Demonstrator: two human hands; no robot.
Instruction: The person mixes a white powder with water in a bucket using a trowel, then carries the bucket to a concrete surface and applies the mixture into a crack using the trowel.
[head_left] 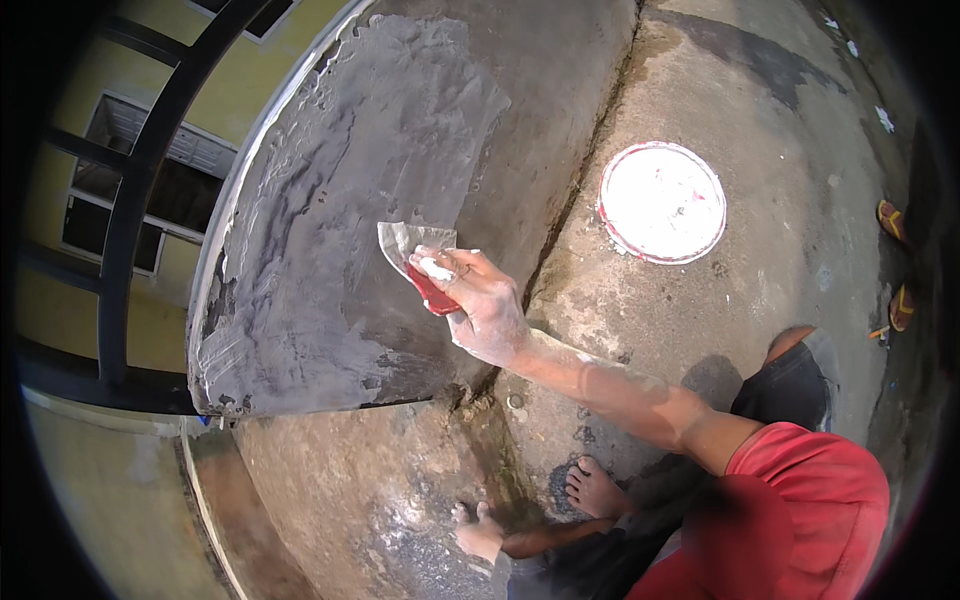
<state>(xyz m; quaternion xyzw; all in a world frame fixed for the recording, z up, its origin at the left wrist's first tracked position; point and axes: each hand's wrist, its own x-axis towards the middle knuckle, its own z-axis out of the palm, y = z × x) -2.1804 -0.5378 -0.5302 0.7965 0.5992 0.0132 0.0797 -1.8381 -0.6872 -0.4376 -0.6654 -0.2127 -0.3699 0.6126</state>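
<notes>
My right hand [490,308] reaches across from the right, closed around a putty knife [432,294] with a red grip and a pale, wide blade. White paste coats its fingers and knuckles. The blade lies at the surface of a grey wall [420,120], which carries a smeared, uneven skim coat [310,190]. Low in the picture, by my bent leg, a pale, dusted shape [480,535] looks like my left hand; its fingers are too unclear to read.
A round, red-rimmed container [662,203] of bright white material stands on the concrete [790,240] to the right. A dark metal railing [135,190] borders the wall's left side, with a yellow building beyond. My bare foot [595,488] and yellow-strapped sandals [901,308] are also there.
</notes>
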